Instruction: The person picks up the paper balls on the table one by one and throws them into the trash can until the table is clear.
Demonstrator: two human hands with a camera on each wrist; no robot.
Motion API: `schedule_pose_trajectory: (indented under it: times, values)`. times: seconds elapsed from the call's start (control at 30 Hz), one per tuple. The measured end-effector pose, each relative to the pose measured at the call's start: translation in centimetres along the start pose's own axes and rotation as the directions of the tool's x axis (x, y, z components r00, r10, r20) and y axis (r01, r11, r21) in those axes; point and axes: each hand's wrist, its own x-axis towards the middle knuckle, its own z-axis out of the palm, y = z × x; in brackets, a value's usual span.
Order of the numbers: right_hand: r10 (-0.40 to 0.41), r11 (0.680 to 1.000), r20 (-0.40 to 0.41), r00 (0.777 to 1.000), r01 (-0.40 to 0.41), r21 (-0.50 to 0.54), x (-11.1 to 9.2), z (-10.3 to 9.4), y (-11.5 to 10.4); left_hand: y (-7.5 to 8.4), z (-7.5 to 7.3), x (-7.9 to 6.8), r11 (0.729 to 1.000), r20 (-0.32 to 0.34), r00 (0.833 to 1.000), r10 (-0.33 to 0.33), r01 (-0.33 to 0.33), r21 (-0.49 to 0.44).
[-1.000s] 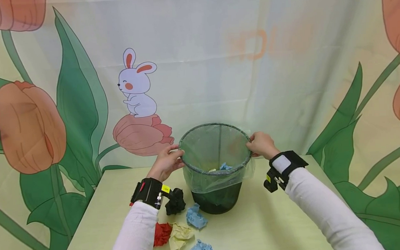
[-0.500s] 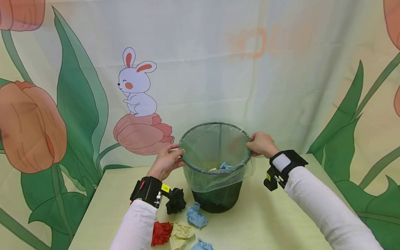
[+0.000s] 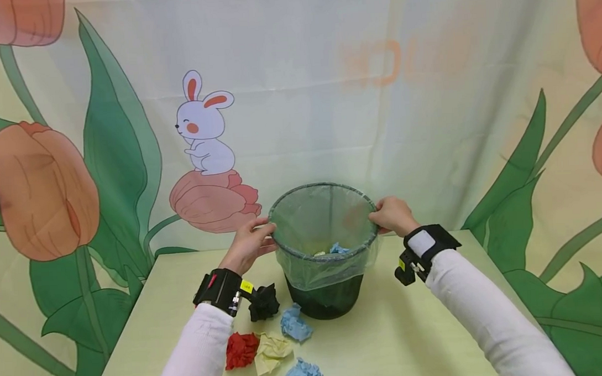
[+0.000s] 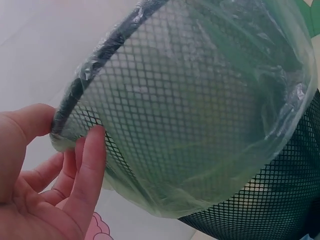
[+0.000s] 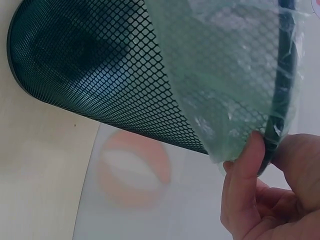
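A dark mesh wastebasket (image 3: 330, 306) stands upright on the table, lined with a thin translucent green trash bag (image 3: 311, 274) folded down over its rim. At the left side of the rim, my left hand (image 3: 245, 245) pinches the bag-covered edge, thumb and fingers on either side of it. My right hand (image 3: 396, 215) grips the opposite side of the rim; in the right wrist view its fingers lie against the hanging flap of the bag (image 5: 215, 100). Inside the basket, a blue crumpled paper (image 3: 338, 248) shows near the bottom.
In front of the basket lie crumpled papers: black (image 3: 264, 304), red (image 3: 242, 350), pale yellow (image 3: 272, 353), and two blue ones, the nearer blue ball (image 3: 305, 374) at the bottom of the view. Behind the pale table (image 3: 416, 339) hangs a cloth backdrop (image 3: 298, 99) printed with tulips and a rabbit.
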Motion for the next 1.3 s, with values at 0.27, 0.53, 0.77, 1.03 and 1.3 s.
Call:
schedule_pose_trajectory:
  times: [0.27, 0.53, 0.77, 1.03, 1.3]
  values:
    - [-0.009, 1.0, -0.019, 1.0, 0.009, -0.01, 0.1, 0.4, -0.2, -1.3, -0.9, -0.5, 0.998, -0.001, 1.0, 0.031, -0.031, -0.06]
    - [-0.005, 1.0, -0.041, 0.999, 0.004, -0.021, -0.3, 0.5, -0.4, -3.0, -1.6, -1.4, 0.997, -0.049, 0.996, 0.075, -0.077, -0.033]
    - [-0.003, 0.998, -0.058, 0.998, -0.001, -0.06, -0.2, 0.4, -0.3, -3.9, -2.0, -2.6, 0.985, -0.08, 0.985, 0.152, -0.145, 0.091]
    - [0.029, 0.998, -0.063, 0.998, -0.032, -0.059, -0.2, 0.4, -0.2, -4.9, -1.9, -5.2, 0.932, -0.02, 0.964, 0.264, -0.249, 0.264]
    - [0.014, 0.998, -0.069, 0.997, -0.019, -0.066, -0.2, 0.1, -0.2, -6.2, -1.6, -7.4, 0.879, 0.078, 0.939, 0.335, -0.342, 0.333]
